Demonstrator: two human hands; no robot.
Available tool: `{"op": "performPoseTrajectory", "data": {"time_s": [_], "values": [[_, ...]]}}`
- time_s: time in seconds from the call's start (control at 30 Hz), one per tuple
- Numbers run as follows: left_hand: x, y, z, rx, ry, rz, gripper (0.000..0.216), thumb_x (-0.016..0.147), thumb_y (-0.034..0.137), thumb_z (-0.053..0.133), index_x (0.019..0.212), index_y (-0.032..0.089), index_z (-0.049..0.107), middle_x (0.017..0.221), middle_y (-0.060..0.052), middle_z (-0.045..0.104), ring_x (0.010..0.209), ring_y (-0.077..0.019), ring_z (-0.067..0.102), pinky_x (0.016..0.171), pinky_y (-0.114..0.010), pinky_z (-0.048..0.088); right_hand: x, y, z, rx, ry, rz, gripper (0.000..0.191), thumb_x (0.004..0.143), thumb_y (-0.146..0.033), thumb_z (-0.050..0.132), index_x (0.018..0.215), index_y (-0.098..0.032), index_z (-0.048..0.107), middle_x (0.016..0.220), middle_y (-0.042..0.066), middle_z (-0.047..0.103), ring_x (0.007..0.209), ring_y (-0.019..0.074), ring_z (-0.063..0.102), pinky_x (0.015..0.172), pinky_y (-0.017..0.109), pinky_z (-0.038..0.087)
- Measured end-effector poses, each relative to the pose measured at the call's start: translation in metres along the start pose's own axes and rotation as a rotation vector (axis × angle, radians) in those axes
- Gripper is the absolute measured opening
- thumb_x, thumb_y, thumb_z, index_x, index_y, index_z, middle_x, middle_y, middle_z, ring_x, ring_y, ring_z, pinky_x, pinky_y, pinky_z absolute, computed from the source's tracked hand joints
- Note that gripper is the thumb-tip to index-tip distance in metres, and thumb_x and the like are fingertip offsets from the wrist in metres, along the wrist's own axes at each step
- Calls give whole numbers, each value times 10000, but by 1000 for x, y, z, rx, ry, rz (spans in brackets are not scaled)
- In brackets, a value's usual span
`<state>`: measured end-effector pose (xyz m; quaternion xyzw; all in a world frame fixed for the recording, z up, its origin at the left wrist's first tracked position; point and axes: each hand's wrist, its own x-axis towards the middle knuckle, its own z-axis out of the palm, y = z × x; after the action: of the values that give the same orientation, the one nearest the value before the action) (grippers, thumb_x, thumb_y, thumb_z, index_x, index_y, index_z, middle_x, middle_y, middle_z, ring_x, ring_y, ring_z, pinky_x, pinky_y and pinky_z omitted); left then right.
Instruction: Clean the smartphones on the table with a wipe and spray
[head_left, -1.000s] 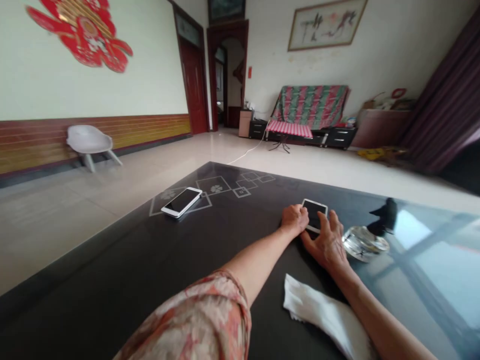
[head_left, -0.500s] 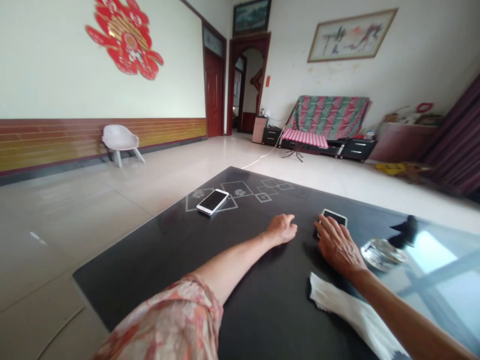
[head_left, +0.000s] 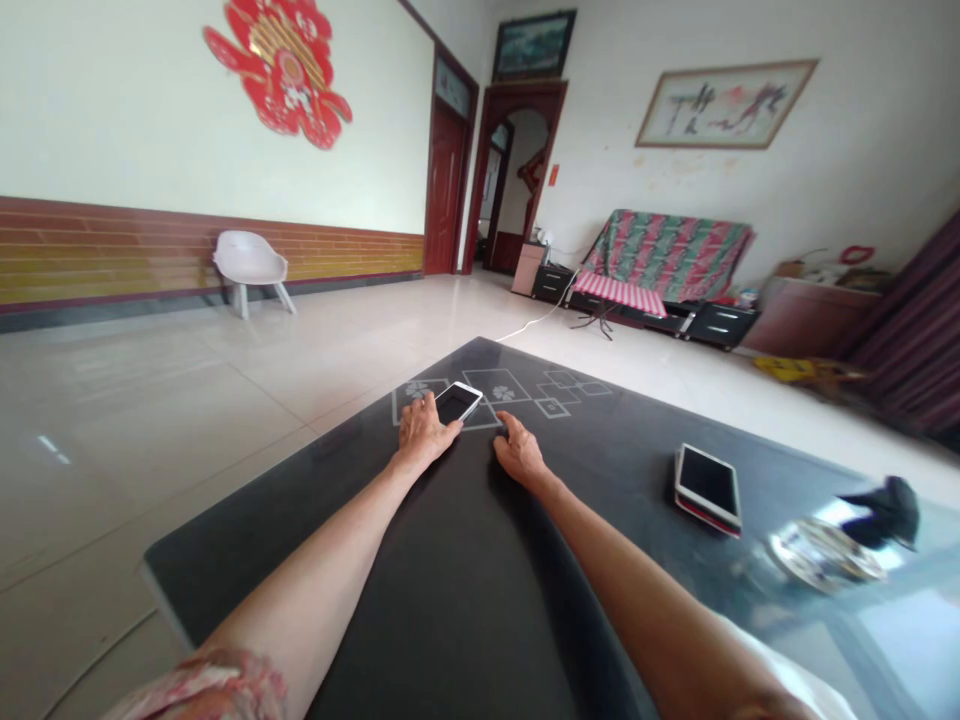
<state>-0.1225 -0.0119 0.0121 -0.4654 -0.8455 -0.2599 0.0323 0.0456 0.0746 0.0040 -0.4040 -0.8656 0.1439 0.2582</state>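
On the dark table (head_left: 420, 610), my left hand (head_left: 424, 432) grips the near end of a white smartphone (head_left: 459, 402), thumb on one side and fingers on the other. The phone lies screen up over the table's printed squares; its near part is hidden by the hand. Just right of it, my right hand (head_left: 519, 450) hovers low over or rests on the table, index finger stretched out and thumb apart, holding nothing. A second phone (head_left: 709, 485), white-framed with a red edge beneath, lies farther right, untouched by either hand.
A glass ashtray (head_left: 821, 555) and a black object (head_left: 885, 512) are at the table's right. White cloth or paper (head_left: 795, 665) shows partly behind my right forearm. Beyond stand a white chair (head_left: 251, 262) and a small table with a striped pink cover (head_left: 619, 292).
My left hand has moved left onto the white smartphone. My right hand has left the second phone and moved left beside it. The camera view has shifted slightly.
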Motion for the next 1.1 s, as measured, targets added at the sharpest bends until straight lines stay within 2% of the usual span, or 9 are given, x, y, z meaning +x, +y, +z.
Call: {"op": "performPoseTrajectory", "data": {"time_s": [0.13,0.3,0.5,0.63,0.7,0.77,1.0,1.1], "values": [[0,2,3,9,40,42,752,774,504,586,1378,83,436,1210,-180,603,1129,-357,531,972,-421,416,41,-12,23,-6,3,111,565,794,-139,452,1357,-163,483,1244,114,623,1207,251,536,1052,379,402],[1,0,6,-3,77,57,702,774,462,600,1362,100,469,1178,-164,619,1100,-345,539,951,-420,431,74,-17,38,-7,-16,205,566,817,-218,443,1382,-196,449,1259,114,609,1243,266,505,1085,492,306],[0,0,5,-38,104,80,678,765,415,632,1360,123,487,1133,-144,622,1075,-331,532,929,-407,445,83,-16,41,93,2,202,541,815,-192,432,1353,-220,488,1263,75,629,1250,252,514,1113,496,268],[-3,8,0,-6,209,195,655,766,363,641,1359,132,489,1177,-149,590,1087,-325,514,969,-416,417,79,-9,33,222,70,206,526,816,-188,439,1337,-211,504,1278,59,623,1202,219,555,1081,398,367],[-7,16,-3,-10,229,263,653,764,362,641,1361,149,486,1192,-142,582,1099,-326,505,978,-420,409,70,0,24,268,134,204,525,804,-187,452,1326,-212,510,1266,54,629,1166,207,578,1038,359,421],[-14,26,-4,-37,199,312,661,755,372,649,1362,168,485,1189,-128,587,1097,-321,505,983,-412,407,54,12,8,279,182,202,529,794,-178,458,1319,-213,513,1245,50,643,1139,203,595,1010,343,449],[-62,74,1,-134,-55,450,644,746,402,656,1342,210,505,1143,-85,629,1096,-292,533,980,-370,416,-44,56,-74,35,155,238,539,766,-120,472,1289,-225,541,1166,41,692,1084,208,634,962,324,480],[-86,95,2,-104,-190,473,607,748,427,643,1309,225,532,1110,-76,647,1060,-286,551,919,-365,449,-84,65,-97,-72,106,290,522,769,-101,472,1270,-219,559,1147,47,700,1076,210,641,948,312,481]]}}
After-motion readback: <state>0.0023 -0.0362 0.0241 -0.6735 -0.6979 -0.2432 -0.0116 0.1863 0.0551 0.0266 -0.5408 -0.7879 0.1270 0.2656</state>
